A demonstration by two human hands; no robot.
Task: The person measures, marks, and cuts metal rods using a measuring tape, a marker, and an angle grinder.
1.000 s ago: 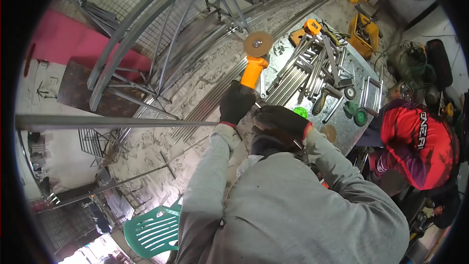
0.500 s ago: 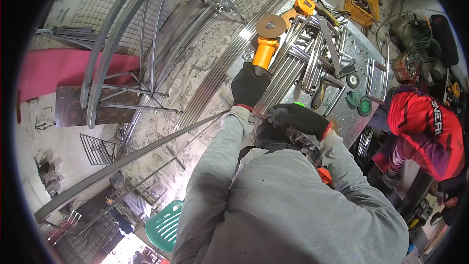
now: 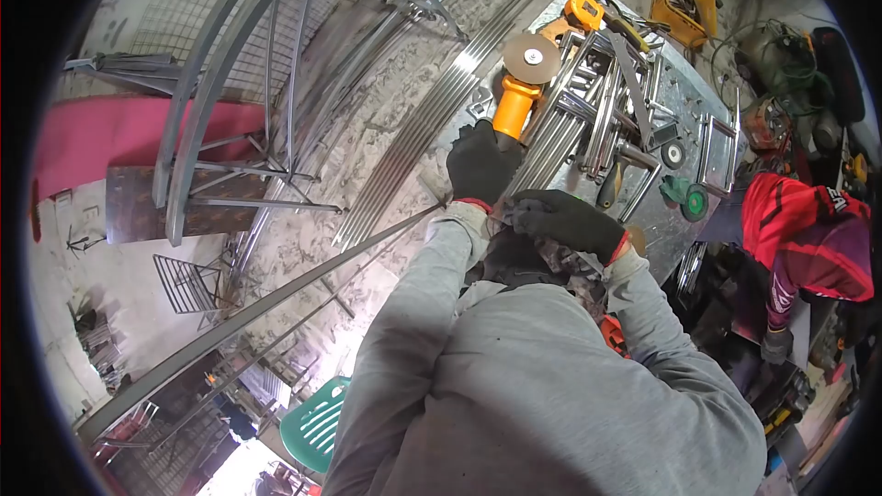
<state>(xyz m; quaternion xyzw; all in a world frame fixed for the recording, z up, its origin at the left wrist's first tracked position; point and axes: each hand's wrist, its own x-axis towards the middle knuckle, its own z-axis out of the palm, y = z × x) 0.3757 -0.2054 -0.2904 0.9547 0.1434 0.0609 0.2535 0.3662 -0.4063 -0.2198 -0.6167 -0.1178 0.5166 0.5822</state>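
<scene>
In a black glove, my left hand [image 3: 483, 163] is wrapped round the rear body of an orange angle grinder [image 3: 514, 107]. The grinder's brown disc [image 3: 532, 58] faces up, over the near-left edge of the metal table [image 3: 680, 83]. My right hand [image 3: 568, 222], also gloved in black, lies beside the left one at the table's near edge. Its fingers are bent, and what they hold, if anything, is hidden. Bundled shiny metal tubes [image 3: 553, 142] lie just beyond both hands. A screwdriver-like tool with a dark handle [image 3: 610, 186] rests right of the tubes.
An orange tape measure [image 3: 584, 12] sits at the table's far end, near a yellow crate [image 3: 684, 5]. Green discs [image 3: 695, 203] lie on the right. A person in red [image 3: 808, 230] bends beside the table. A long metal bar [image 3: 266, 298] crosses the left.
My left hand and the grinder have shifted slightly right and down in the view. The table's things also appear shifted right. The person in red has lowered an arm.
</scene>
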